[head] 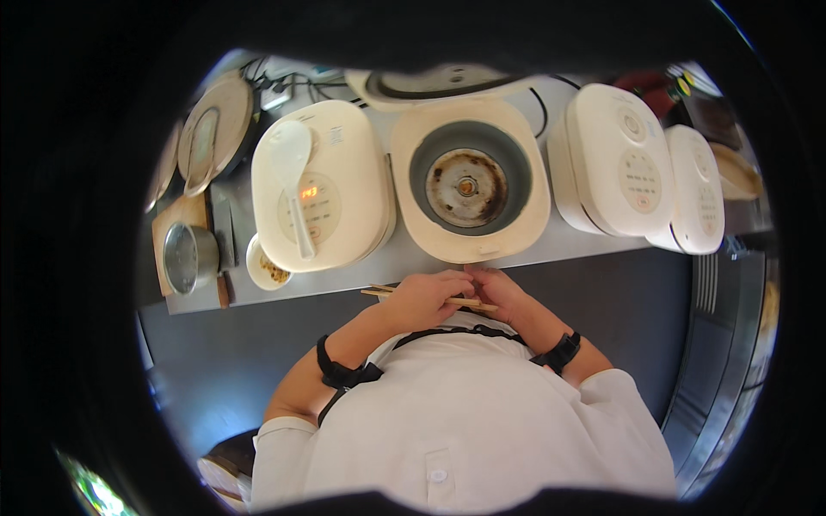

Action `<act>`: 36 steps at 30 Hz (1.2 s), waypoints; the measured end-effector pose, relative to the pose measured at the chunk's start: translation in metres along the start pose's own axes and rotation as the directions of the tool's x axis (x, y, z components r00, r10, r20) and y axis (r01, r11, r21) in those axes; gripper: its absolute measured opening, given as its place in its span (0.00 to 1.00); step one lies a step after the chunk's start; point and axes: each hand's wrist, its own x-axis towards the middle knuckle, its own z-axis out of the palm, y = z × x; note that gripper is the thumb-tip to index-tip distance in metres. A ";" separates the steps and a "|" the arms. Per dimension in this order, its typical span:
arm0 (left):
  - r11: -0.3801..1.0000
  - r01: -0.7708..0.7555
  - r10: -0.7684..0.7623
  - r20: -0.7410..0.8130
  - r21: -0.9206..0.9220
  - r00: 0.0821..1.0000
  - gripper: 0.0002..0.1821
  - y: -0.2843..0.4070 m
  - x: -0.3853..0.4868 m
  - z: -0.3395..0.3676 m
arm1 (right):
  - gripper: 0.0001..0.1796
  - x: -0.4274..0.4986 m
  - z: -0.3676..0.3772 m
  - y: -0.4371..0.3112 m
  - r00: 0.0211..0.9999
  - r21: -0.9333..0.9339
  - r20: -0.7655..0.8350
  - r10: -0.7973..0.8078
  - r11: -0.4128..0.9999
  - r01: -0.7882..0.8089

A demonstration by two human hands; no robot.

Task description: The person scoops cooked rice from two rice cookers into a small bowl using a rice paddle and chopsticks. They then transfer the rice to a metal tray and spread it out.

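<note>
Close to my body, at the front edge of the metal counter, my left hand (pixel 427 300) is closed around a pair of wooden chopsticks (pixel 466 302), which stick out on both sides. Beside it, my right hand (pixel 500 291) has bent fingers that meet those of my left; whether it grips something is hidden. A small part of something pale shows under my left hand. Straight ahead, an open rice cooker (pixel 470 242) has its lid (pixel 445 90) raised; no inner pot is in it, and its heating plate (pixel 466 187) bears brown stains.
At left, a closed rice cooker (pixel 342 219) with a lit display carries a white rice paddle (pixel 293 168). Beside it are a bowl with food bits (pixel 258 274), a knife (pixel 224 290), a metal pot (pixel 210 255) and a wooden board (pixel 169 222). Closed cookers (pixel 619 161) stand at right.
</note>
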 end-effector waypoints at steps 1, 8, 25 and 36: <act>0.999 0.008 -0.009 -0.019 -0.035 1.000 0.19 -0.002 -0.003 -0.001 | 0.09 0.001 0.001 0.000 0.997 -0.049 0.076 0.003 0.999 0.001; 0.956 0.293 -0.294 -0.179 -0.036 0.939 0.16 -0.025 -0.065 -0.015 | 0.05 0.035 0.036 0.009 0.991 -0.428 0.025 0.135 0.897 -0.111; 0.705 0.535 -0.706 -0.528 -0.465 0.472 0.14 -0.079 -0.365 0.035 | 0.13 0.111 0.246 0.089 0.945 -0.796 0.283 -0.164 0.509 0.327; 0.649 0.516 -0.736 -0.632 -0.559 0.243 0.13 -0.120 -0.504 0.066 | 0.14 0.216 0.327 0.139 0.173 -0.295 0.947 -0.269 -0.945 0.144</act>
